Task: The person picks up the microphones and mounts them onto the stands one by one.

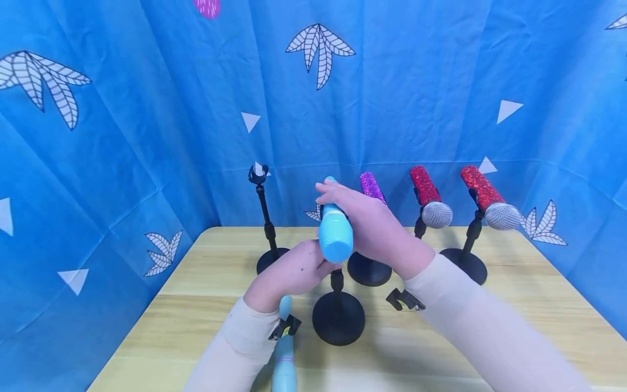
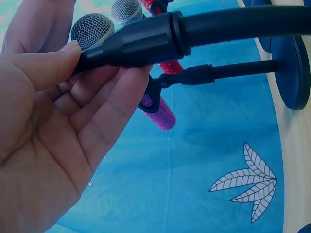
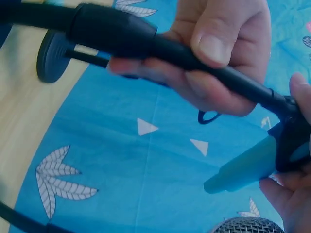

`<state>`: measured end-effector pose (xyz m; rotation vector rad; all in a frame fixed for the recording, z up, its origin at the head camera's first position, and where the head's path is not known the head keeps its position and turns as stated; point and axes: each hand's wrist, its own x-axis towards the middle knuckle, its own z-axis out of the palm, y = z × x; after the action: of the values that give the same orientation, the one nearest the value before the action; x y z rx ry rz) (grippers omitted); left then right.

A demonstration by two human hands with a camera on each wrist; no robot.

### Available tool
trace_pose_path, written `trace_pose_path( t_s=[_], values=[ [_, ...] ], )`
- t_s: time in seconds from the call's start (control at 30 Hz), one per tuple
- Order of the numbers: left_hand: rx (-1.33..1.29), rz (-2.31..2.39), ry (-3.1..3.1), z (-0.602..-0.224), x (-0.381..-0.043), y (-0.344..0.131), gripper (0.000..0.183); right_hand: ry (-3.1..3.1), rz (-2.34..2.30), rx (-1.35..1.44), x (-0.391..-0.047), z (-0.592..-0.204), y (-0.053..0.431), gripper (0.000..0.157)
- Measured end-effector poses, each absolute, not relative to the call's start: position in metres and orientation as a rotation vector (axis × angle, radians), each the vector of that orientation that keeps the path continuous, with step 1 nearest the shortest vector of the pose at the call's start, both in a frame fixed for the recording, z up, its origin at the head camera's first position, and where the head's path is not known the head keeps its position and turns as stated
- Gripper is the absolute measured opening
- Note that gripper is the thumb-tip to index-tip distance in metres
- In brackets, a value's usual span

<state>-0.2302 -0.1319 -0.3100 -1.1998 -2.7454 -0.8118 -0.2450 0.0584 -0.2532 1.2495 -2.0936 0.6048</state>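
In the head view a light blue microphone (image 1: 336, 237) sits at the top of a black desk stand (image 1: 338, 321), its head towards me. My left hand (image 1: 296, 267) grips the upper pole just below it; in the left wrist view the thumb and fingers pinch the black pole (image 2: 146, 41). My right hand (image 1: 372, 223) holds the microphone from the right side. From the right wrist, the thumb and fingers show around the black clip (image 3: 286, 145), with the blue handle (image 3: 248, 165) sticking out of it. The palm hides part of the handle in the head view.
A second light blue microphone (image 1: 284, 370) lies on the wooden table (image 1: 196, 326), partly under my left forearm. A stand with a bare clip (image 1: 258, 174) is behind left. Purple (image 1: 372, 188) and red (image 1: 425, 185) microphones, another red one (image 1: 482, 188), stand behind right. A blue curtain (image 1: 416, 81) surrounds the table.
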Motion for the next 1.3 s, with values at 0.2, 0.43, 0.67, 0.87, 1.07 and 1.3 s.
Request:
trace_pose_path(
  t_s=[0.2, 0.43, 0.67, 0.87, 1.07, 1.3],
  values=[
    [-1.176, -0.836, -2.766, -0.31, -0.229, -0.132, 0.035, -2.02, 0.561, 1.263, -0.244, -0.256, 0.061, 0.066],
    [-1.186, -0.827, -2.747, -0.308, -0.229, -0.134, 0.039, -1.969, 0.598, 1.329, -0.246, -0.255, 0.063, 0.066],
    [-1.223, -0.766, -2.693, -0.307, -0.229, -0.133, 0.036, -1.947, 0.596, 1.354, -0.247, -0.254, 0.063, 0.065],
    [-1.227, -0.773, -2.692, -0.307, -0.229, -0.133, 0.038, -1.964, 0.584, 1.338, -0.246, -0.255, 0.064, 0.069],
    [-1.199, -0.763, -2.71, -0.309, -0.228, -0.133, 0.03, -2.084, 0.548, 1.294, -0.239, -0.256, 0.066, 0.082],
    [-1.177, -0.873, -2.779, -0.309, -0.227, -0.134, 0.028, -2.258, 0.579, 1.238, -0.224, -0.257, 0.077, 0.085]
  ],
)
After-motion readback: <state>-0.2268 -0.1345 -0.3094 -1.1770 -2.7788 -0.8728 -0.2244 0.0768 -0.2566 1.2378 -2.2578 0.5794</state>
